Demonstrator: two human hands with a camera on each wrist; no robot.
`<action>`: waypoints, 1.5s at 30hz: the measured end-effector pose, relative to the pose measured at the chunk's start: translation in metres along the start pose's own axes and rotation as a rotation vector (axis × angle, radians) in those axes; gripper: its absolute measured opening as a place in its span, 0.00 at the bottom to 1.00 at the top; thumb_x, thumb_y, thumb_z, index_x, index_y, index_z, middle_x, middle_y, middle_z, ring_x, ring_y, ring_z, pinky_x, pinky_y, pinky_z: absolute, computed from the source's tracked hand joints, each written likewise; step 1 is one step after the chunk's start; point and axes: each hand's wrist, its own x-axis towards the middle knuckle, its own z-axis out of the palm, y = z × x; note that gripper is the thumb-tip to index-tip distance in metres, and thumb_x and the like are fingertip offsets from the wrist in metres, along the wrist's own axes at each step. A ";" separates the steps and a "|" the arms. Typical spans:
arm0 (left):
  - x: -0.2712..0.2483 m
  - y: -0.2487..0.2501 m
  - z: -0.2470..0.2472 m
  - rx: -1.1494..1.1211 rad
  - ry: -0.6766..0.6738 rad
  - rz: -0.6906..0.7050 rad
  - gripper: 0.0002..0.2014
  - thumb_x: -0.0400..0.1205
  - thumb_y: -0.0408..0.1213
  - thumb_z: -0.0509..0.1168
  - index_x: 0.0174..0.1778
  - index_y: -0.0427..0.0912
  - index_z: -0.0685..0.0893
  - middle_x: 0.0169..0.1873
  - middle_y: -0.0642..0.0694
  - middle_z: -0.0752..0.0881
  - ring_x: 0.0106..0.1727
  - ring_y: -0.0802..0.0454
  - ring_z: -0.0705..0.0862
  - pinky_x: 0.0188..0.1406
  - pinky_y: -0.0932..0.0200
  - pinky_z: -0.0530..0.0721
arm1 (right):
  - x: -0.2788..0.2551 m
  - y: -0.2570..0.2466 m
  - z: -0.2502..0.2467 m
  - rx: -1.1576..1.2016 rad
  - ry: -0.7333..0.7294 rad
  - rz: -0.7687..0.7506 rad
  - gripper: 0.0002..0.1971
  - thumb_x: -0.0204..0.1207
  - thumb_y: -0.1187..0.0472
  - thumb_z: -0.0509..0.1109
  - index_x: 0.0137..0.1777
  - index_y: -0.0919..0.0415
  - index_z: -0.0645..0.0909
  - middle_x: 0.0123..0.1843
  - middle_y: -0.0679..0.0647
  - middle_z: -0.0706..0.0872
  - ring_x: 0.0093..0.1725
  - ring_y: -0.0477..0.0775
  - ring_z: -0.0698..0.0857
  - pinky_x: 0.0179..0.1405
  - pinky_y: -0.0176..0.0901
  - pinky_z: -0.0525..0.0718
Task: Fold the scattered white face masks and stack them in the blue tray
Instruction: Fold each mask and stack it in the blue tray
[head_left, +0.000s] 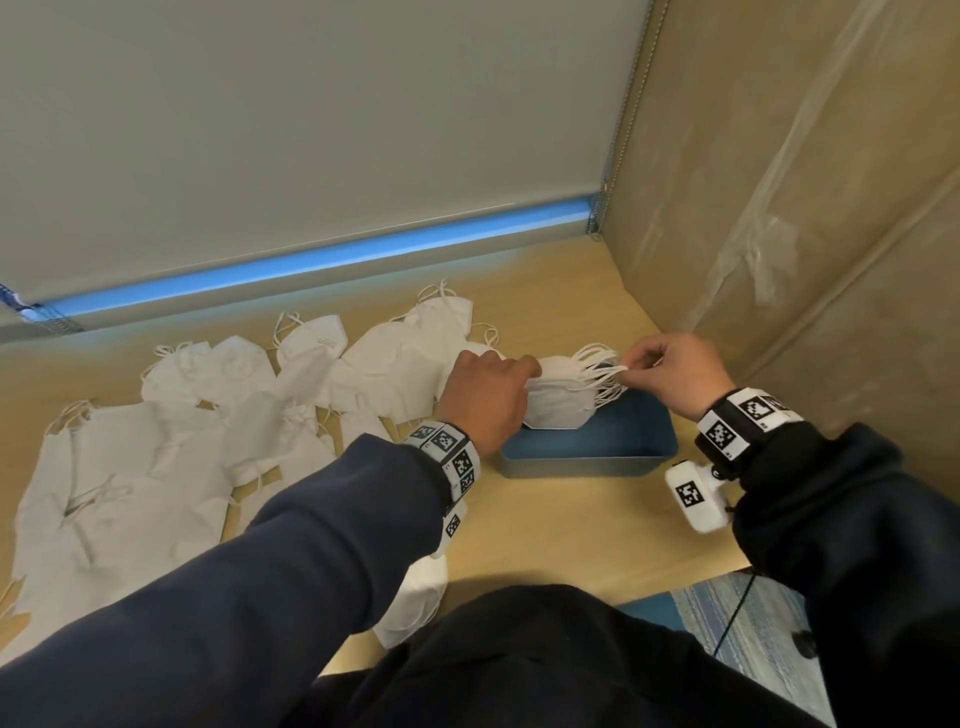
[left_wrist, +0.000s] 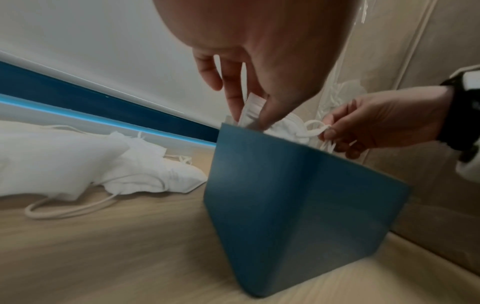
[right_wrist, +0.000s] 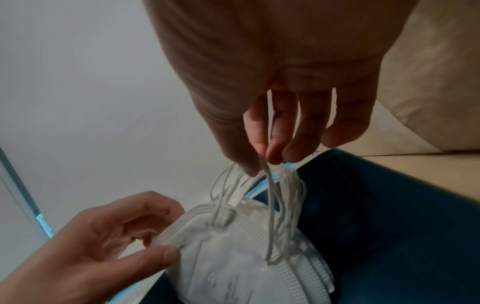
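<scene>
No legible text, brand, number or sign in any view.

- Wristbands (head_left: 451, 457) (head_left: 744, 420): black-and-white square code markers, not words. Tiny characters beside the markers, too small to read.
- White block (head_left: 696, 495) below the right wrist: one square code marker, no lettering.
- Mask stack (right_wrist: 233, 273): faint embossed marks on the top mask in the right wrist view, blurred, not readable.
- Loose mask (head_left: 311, 340) at the back of the table: a faint grey print line near its upper edge, too small to read.
</scene>
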 end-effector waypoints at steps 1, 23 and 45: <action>-0.001 -0.002 0.003 0.013 -0.008 0.004 0.13 0.83 0.37 0.64 0.63 0.48 0.84 0.50 0.46 0.90 0.53 0.41 0.85 0.58 0.45 0.76 | 0.001 -0.001 0.002 0.003 0.005 -0.003 0.04 0.69 0.65 0.84 0.42 0.59 0.92 0.33 0.46 0.87 0.34 0.40 0.82 0.30 0.18 0.73; -0.016 -0.125 0.001 -0.218 0.017 -0.522 0.19 0.81 0.50 0.70 0.67 0.49 0.81 0.69 0.45 0.78 0.68 0.42 0.79 0.66 0.43 0.80 | 0.009 -0.120 -0.007 0.459 -0.192 -0.122 0.04 0.78 0.63 0.76 0.51 0.61 0.88 0.44 0.59 0.90 0.38 0.51 0.87 0.36 0.50 0.87; -0.071 -0.233 -0.031 -0.770 -0.233 -0.778 0.17 0.81 0.42 0.73 0.65 0.52 0.82 0.62 0.48 0.86 0.63 0.46 0.85 0.65 0.49 0.83 | 0.088 -0.213 0.207 -0.368 -0.609 0.138 0.24 0.83 0.58 0.71 0.76 0.68 0.76 0.77 0.63 0.78 0.73 0.64 0.79 0.58 0.47 0.78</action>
